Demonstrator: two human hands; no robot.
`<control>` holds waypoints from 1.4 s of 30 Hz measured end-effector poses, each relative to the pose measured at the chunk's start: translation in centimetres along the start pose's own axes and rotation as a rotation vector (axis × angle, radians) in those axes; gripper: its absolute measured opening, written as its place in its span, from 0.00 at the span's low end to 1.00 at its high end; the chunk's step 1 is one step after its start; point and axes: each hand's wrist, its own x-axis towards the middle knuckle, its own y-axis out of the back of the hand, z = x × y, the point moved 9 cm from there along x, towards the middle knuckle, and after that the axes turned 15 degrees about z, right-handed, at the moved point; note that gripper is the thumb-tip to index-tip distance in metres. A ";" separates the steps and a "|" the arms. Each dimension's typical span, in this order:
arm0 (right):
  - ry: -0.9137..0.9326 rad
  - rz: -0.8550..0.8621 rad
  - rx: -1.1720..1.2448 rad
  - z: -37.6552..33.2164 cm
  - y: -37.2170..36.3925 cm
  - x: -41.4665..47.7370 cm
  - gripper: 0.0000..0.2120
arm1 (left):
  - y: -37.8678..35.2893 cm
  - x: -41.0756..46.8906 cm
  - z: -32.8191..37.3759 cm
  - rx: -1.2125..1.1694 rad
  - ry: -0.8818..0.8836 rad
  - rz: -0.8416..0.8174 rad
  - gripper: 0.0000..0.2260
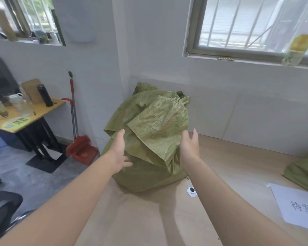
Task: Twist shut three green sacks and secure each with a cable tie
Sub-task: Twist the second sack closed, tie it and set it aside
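A bulging green woven sack (149, 167) stands on the light wooden table (149, 219), in the corner by the wall. Its loose top flap (158, 125) is folded forward over its front. My left hand (118, 152) is at the sack's left side with straight fingers, close to or touching the fabric. My right hand (189, 148) is at the right side, fingers straight, beside the flap. Neither hand grips anything. A second green sack (304, 172) shows partly at the right edge. No cable tie is in sight.
A white sheet of paper with printed characters (297, 208) lies at the right. A round cable grommet (191, 191) sits in the tabletop before the sack. Left of the table: a red dustpan (82, 150), a yellow side table (25, 118) with bottles, a black chair (2, 208).
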 end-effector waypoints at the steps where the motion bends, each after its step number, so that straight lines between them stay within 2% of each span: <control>1: 0.020 -0.019 0.000 -0.2 -0.5 0.4 0.30 | -0.5 0.5 -0.2 -0.009 0.030 -0.019 0.34; 4: 0.111 -0.054 -0.015 -0.9 -1.8 2.1 0.27 | -1.7 1.0 -0.2 -0.117 0.080 -0.066 0.34; 6: 0.176 -0.074 -0.032 -1.6 -2.2 2.8 0.28 | -2.0 1.5 0.9 -0.261 0.058 -0.041 0.27; 9: 0.351 -0.139 -0.161 -2.8 -2.7 2.5 0.39 | -2.1 1.8 3.7 -0.491 0.026 -0.025 0.14; 11: 0.500 -0.154 -0.332 -3.2 -3.3 1.9 0.44 | -1.9 2.0 5.4 -0.534 -0.026 -0.047 0.11; 14: 0.595 -0.093 -0.459 -3.4 -4.4 1.7 0.50 | -2.2 1.4 8.2 -0.530 -0.139 -0.182 0.15; 18: 0.569 0.106 -0.520 -4.3 -5.0 1.9 0.43 | -1.9 -0.8 12.1 -0.577 -0.205 -0.374 0.22; 20: 0.540 0.140 -0.568 -5.0 -5.6 1.6 0.44 | -1.5 -2.3 14.5 -0.599 -0.251 -0.444 0.23; 24: 0.564 0.163 -0.588 -7.1 -6.5 0.1 0.61 | -1.2 -5.8 18.7 -0.641 -0.338 -0.582 0.25; 26: 0.521 0.147 -0.541 -7.2 -6.8 -0.2 0.64 | -1.3 -7.7 20.0 -0.647 -0.372 -0.668 0.27; 27: 0.477 0.142 -0.505 -7.2 -6.8 -0.1 0.62 | -1.4 -8.7 20.5 -0.649 -0.388 -0.721 0.28; 29: 0.398 0.132 -0.424 -7.0 -6.9 0.1 0.53 | -1.7 -10.0 21.0 -0.633 -0.400 -0.828 0.30; 30: 0.376 0.124 -0.373 -7.0 -7.0 0.3 0.46 | -1.8 -10.4 21.0 -0.613 -0.396 -0.866 0.31; 33: 0.277 0.099 0.019 -7.6 -7.4 0.5 0.23 | -1.7 -10.2 20.3 -0.544 -0.370 -0.914 0.30; 35: 0.288 0.099 0.082 -8.2 -7.6 0.0 0.11 | -1.3 -9.0 19.3 -0.534 -0.307 -0.889 0.27; 39: 0.222 0.080 0.156 -9.1 -7.0 -1.3 0.12 | 0.1 -4.3 15.8 -0.497 -0.139 -0.764 0.20; 42: 0.177 0.141 0.159 -9.9 -5.9 -1.0 0.13 | 1.1 0.1 11.9 -0.170 -0.051 -0.636 0.14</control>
